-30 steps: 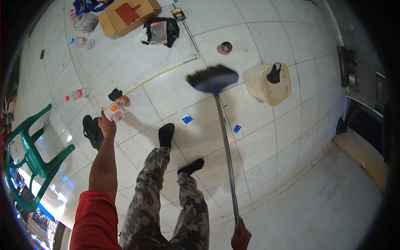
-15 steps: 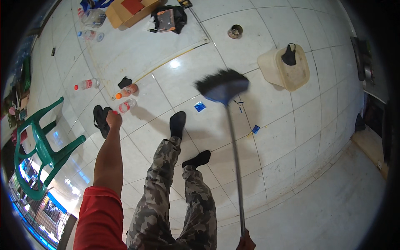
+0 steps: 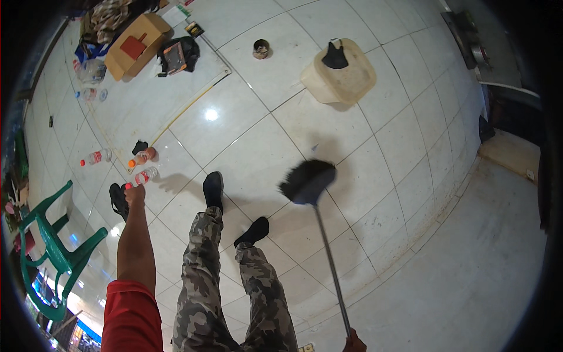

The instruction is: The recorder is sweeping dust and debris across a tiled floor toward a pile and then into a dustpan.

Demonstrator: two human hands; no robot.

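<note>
At the lower edge, my right hand (image 3: 355, 341) is closed around the grey handle of a broom (image 3: 332, 267). Dark bristles and a blue base make up the broom head (image 3: 308, 180), which is over the tiles right of my feet. My left arm reaches out to the left, and my left hand (image 3: 135, 194) looks like a loose fist with nothing visible in it. In the picture it lies beside a clear bottle with a red cap (image 3: 146, 175); contact cannot be told. A black flip-flop (image 3: 119, 198) is just left of that hand. A small bluish scrap (image 3: 315, 146) shows beyond the bristles.
Another red-capped bottle (image 3: 97, 157) and an orange-capped bottle (image 3: 143, 156) lie farther left. A green plastic chair (image 3: 61, 252) stands at left. Farther off are a cardboard box (image 3: 138, 47), a black plastic bag (image 3: 189, 53), a can (image 3: 261, 49) and a cream bin (image 3: 358, 76).
The view has shifted, so floor items sit lower left or left. The broom head has come nearer to me, and the blue wrappers seen before no longer show, except one small scrap.
</note>
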